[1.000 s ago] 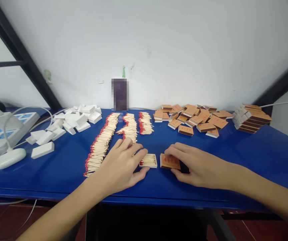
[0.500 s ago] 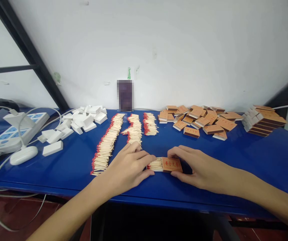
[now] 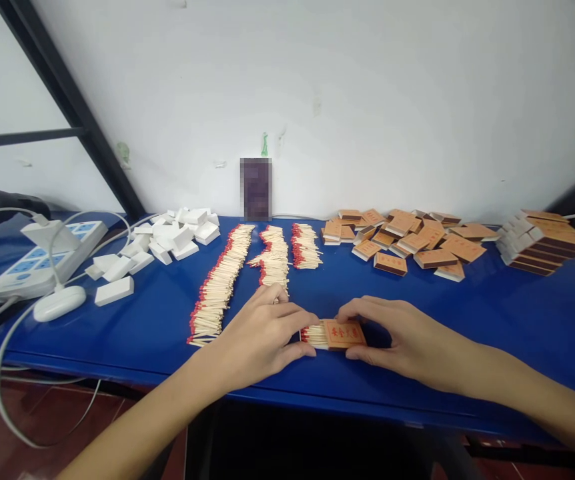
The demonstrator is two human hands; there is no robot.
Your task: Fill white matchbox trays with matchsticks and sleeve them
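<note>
On the blue table (image 3: 492, 313), my left hand (image 3: 260, 333) pinches the white inner tray of matches (image 3: 312, 335), whose red heads still stick out on the left. My right hand (image 3: 400, 337) grips the orange matchbox sleeve (image 3: 345, 334), and the tray sits partly inside it. Both hands lie low on the table near its front edge. Three rows of loose red-tipped matches (image 3: 222, 283) run away from my left hand toward the wall.
White empty trays (image 3: 167, 240) lie at the back left. Orange sleeves (image 3: 407, 243) are scattered at the back right, beside a stack of boxes (image 3: 542, 243). A white power strip (image 3: 47, 257), an oval plug (image 3: 60, 303) and cables sit at the far left.
The filled tray and the orange sleeve lay apart a second ago. They have come together, and the tray has slid further into the sleeve. The camera view has shifted slightly left.
</note>
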